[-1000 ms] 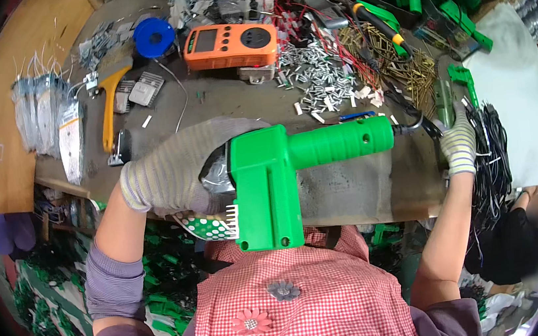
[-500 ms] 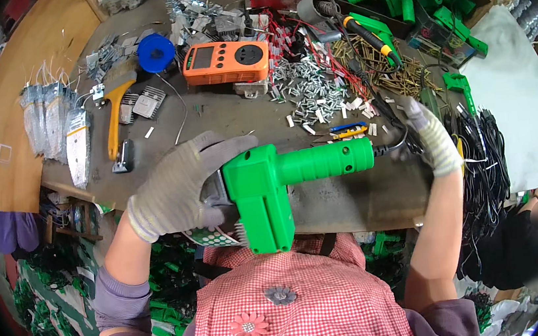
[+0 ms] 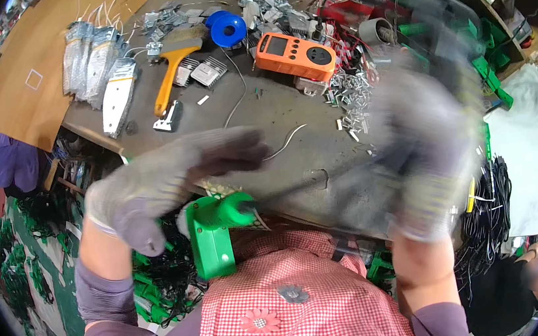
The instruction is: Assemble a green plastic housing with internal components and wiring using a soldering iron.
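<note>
A green power tool [image 3: 211,244] with a round ridged handle hangs low at the table's front edge, against my checked apron. Just above it is my left hand [image 3: 174,175] in a pale work glove, open, its fingers stretched to the right and its thumb pointing down. I cannot tell whether that hand touches the tool. From the handle's end a dark cord [image 3: 330,177], smeared by motion, runs toward my right hand [image 3: 428,140]. That gloved hand is badly blurred over the right of the table, and its fingers cannot be made out.
An orange meter [image 3: 294,57], a blue spool [image 3: 227,30], a yellow-handled brush [image 3: 170,83] and bagged white plates [image 3: 118,99] lie across the table. Small screws [image 3: 350,92] are heaped near its right. Black cables [image 3: 491,209] hang at the right edge. Another person [image 3: 509,293] is at lower right.
My left hand has come off the tool's body. The tool has dropped lower and left, its handle turned toward the view. My right hand sweeps fast; the view has swung right.
</note>
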{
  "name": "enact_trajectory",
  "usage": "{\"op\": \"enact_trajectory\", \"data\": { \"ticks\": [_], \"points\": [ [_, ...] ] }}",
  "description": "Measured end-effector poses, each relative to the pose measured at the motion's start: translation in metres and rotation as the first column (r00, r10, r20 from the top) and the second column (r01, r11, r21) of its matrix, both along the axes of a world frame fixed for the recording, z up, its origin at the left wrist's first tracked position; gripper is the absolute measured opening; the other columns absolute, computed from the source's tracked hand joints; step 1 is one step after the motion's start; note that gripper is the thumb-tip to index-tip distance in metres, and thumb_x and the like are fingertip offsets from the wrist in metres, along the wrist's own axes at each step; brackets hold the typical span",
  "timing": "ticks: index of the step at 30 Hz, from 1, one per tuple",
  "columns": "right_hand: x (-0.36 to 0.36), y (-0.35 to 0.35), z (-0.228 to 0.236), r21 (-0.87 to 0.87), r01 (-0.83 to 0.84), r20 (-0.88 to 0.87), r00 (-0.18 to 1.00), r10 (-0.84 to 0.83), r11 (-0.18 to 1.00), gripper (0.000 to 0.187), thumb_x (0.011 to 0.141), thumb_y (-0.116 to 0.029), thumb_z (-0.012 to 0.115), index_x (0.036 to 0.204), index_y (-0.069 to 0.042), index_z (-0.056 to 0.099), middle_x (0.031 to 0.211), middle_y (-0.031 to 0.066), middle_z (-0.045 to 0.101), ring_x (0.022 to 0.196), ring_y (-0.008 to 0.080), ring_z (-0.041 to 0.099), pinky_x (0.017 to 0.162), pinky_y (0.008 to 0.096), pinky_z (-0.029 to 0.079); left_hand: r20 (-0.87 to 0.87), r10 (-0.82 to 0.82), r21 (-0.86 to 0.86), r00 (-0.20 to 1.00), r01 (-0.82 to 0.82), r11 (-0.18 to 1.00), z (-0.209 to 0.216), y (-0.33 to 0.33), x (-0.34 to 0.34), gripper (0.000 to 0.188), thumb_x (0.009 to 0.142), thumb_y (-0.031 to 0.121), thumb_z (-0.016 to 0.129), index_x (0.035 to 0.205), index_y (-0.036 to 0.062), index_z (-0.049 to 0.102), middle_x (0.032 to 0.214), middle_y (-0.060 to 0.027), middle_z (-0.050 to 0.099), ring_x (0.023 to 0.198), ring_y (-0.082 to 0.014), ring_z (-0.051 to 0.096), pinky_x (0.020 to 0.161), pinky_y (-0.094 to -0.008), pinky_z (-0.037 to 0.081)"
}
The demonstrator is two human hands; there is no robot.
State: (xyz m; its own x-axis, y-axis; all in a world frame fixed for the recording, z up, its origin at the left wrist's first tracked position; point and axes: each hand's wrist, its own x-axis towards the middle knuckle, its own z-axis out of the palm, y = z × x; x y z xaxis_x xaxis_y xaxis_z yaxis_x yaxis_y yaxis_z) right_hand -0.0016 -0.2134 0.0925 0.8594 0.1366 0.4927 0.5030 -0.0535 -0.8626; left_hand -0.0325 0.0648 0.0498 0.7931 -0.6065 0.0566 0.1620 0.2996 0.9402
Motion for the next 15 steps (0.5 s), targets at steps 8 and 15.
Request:
{"op": "enact_trajectory", "data": {
  "ticks": [8,15],
  "points": [
    [0.112,0.029,-0.053,-0.729,0.345,0.576,0.776,0.257,0.591,0.034,0.09,-0.018,0.068,0.12,-0.003,0.066,0.105,0.0113,0.07,0.089,0.0222,0.067,0.08,0.035,0.054,-0.034,0.858,0.093,0.513,-0.853,0.514,-0.004,0.075,-0.123,0.031,0.095,0.036,0.06,0.087,0.0068,0.056,0.064,0.0003,0.05,0.05,-0.0118,0.044,0.057,-0.0307,0.042],
    [0.261,-0.161,-0.128,-0.852,0.492,0.512,0.853,0.095,0.178,0.046,0.086,-0.004,0.061,0.132,-0.004,0.056,0.13,0.0251,0.057,0.124,0.0414,0.052,0.109,0.0446,0.041,0.307,0.928,0.267,-0.21,-0.917,-0.296,0.023,0.155,-0.213,0.029,0.101,0.034,0.052,0.087,0.0088,0.055,0.061,0.0057,0.037,0.053,-0.0079,0.037,0.06,-0.0277,0.039]
  ]
}}
